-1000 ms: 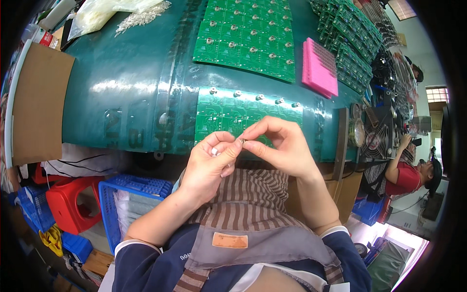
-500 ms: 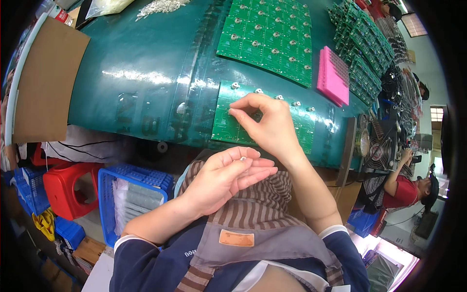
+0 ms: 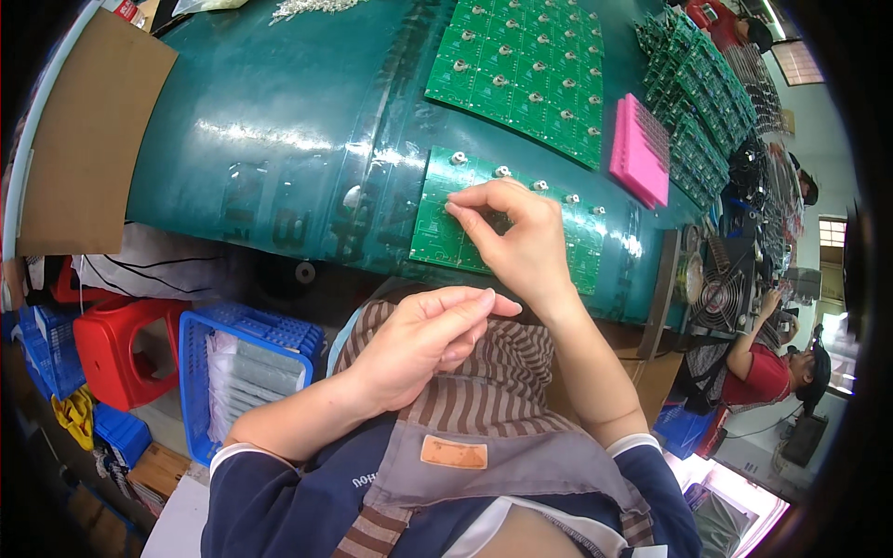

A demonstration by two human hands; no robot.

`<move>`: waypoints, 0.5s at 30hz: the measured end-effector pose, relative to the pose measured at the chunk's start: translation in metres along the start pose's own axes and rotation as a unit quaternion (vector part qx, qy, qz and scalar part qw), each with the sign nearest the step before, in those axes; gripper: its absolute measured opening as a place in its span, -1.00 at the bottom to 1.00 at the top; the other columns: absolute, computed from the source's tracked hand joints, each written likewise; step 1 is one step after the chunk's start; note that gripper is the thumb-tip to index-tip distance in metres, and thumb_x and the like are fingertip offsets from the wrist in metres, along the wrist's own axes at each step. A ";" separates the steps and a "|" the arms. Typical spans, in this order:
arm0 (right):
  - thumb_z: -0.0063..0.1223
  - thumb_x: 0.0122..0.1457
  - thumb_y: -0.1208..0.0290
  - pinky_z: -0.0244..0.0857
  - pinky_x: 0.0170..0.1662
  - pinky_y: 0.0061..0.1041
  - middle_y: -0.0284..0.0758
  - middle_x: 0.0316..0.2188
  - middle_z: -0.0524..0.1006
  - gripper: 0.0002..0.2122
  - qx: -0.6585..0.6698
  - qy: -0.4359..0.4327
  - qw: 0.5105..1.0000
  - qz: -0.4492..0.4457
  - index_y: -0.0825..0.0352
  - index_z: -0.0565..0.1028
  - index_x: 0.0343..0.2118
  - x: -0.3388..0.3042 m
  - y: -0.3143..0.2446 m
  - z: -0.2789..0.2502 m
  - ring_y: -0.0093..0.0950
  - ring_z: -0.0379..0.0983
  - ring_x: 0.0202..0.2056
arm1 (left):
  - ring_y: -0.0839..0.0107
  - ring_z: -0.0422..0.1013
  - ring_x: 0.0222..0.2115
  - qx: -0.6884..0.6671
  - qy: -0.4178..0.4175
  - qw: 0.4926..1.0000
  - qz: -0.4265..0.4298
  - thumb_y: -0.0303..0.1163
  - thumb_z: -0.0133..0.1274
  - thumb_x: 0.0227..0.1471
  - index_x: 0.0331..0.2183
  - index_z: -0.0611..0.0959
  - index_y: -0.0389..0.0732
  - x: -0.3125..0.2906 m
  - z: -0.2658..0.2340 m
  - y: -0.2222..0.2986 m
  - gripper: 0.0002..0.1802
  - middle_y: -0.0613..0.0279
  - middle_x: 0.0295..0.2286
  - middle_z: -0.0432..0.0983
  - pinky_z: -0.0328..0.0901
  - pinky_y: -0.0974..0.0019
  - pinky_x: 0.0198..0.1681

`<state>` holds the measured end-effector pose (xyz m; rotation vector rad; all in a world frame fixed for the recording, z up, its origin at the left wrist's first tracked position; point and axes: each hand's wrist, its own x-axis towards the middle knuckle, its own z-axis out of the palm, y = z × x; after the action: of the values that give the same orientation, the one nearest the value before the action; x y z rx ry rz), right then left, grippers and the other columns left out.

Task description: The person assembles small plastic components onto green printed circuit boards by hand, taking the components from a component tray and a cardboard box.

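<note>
A green circuit board point(image 3: 430, 228) lies near the table's front edge, with a row of small round silver-white components point(image 3: 503, 171) along its far side. Over its left part is my right hand point(image 3: 521, 232), thumb and forefinger pinched together at the surface. What sits between those fingertips is too small to make out. My left hand point(image 3: 419, 339) is in front of the board, above my lap, its thumb pressed against the curled fingers. Whatever it holds is hidden.
Behind lies a larger green board panel point(image 3: 516, 79) with similar components. Pink foam blocks point(image 3: 639, 153) and stacked circuit boards point(image 3: 698, 93) stand to the right. Left are a cardboard sheet point(image 3: 88, 139), a red stool point(image 3: 116, 353) and a blue basket point(image 3: 195, 400). Another person point(image 3: 767, 363) works at right.
My left hand has closed its thumb over the fingers, hiding a small whitish part seen there before. My right hand stays pinched at nearly the same place on the board. The view shifted slightly.
</note>
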<state>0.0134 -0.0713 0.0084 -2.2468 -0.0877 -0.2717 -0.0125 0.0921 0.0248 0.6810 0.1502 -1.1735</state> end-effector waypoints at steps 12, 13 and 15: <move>0.14 -0.07 0.59 0.32 -0.38 -0.44 -0.25 -0.54 0.52 -0.93 -0.018 -0.021 1.000 -0.010 0.37 0.51 -0.48 0.004 -0.005 -0.003 -0.32 0.46 -0.46 | 0.71 0.14 -0.59 -0.039 0.000 0.999 -0.027 -0.38 -0.10 0.13 -0.15 0.51 -0.39 -0.004 -0.002 0.003 -0.68 0.45 -0.55 0.27 -0.01 0.65 -0.60; 0.14 -0.07 0.58 0.32 -0.38 -0.43 -0.25 -0.54 0.52 -0.94 -0.023 -0.035 0.999 0.004 0.37 0.51 -0.48 0.005 -0.007 -0.005 -0.32 0.46 -0.46 | 0.71 0.14 -0.59 -0.037 -0.010 0.999 -0.023 -0.37 -0.10 0.13 -0.12 0.50 -0.39 -0.004 -0.003 0.002 -0.67 0.43 -0.53 0.31 0.00 0.65 -0.60; 0.14 -0.07 0.58 0.32 -0.38 -0.43 -0.25 -0.55 0.52 -0.94 -0.029 -0.031 0.999 0.000 0.37 0.51 -0.49 0.005 -0.007 -0.004 -0.31 0.45 -0.46 | 0.71 0.15 -0.58 -0.034 -0.020 0.999 -0.018 -0.37 -0.10 0.14 -0.10 0.49 -0.38 -0.004 -0.003 0.002 -0.66 0.41 -0.50 0.34 0.02 0.65 -0.60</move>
<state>0.0163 -0.0700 0.0175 -2.3133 -0.1147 -0.2059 -0.0119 0.0976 0.0247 0.5976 0.1687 -1.2098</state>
